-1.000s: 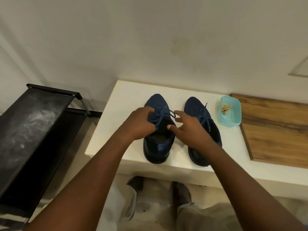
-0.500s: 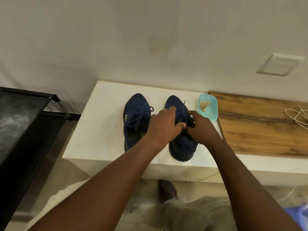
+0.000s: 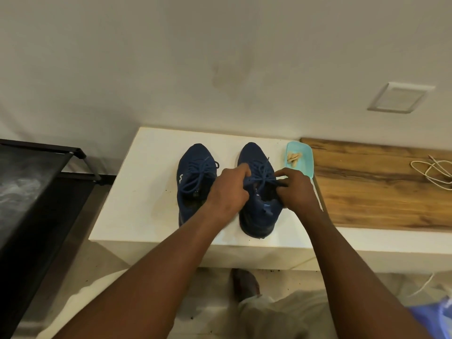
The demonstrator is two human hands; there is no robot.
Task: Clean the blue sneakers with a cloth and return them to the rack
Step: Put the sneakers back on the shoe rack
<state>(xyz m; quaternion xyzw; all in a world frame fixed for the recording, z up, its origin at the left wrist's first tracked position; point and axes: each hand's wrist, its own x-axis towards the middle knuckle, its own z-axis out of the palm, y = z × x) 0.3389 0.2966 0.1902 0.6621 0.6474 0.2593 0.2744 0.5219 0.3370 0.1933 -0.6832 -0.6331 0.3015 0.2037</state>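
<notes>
Where the blue sneakers (image 3: 252, 155) stand: side by side, toes to the wall, on a smooth white ledge (image 3: 141, 192).
Material: dark blue knit uppers, round cord laces (image 3: 263, 171).
Left hand (image 3: 228, 192): fingers curled, gripping the tray-side sneaker (image 3: 256, 216) at its laced throat.
Right hand (image 3: 297, 192): pinching a lace on that shoe's other side.
Rack-side sneaker (image 3: 193, 187): unheld, heel hidden behind the left forearm.
Nearby: glossy teal tray (image 3: 302, 157), grained wooden board (image 3: 379, 187), dusty black rack (image 3: 36, 192).

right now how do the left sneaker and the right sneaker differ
The left hand and right hand grip the right sneaker at its laces; neither grips the left sneaker. The left sneaker shows a white side mark, the right sneaker none in view. Both are dark blue, toes toward the wall, on the white bench.
</notes>
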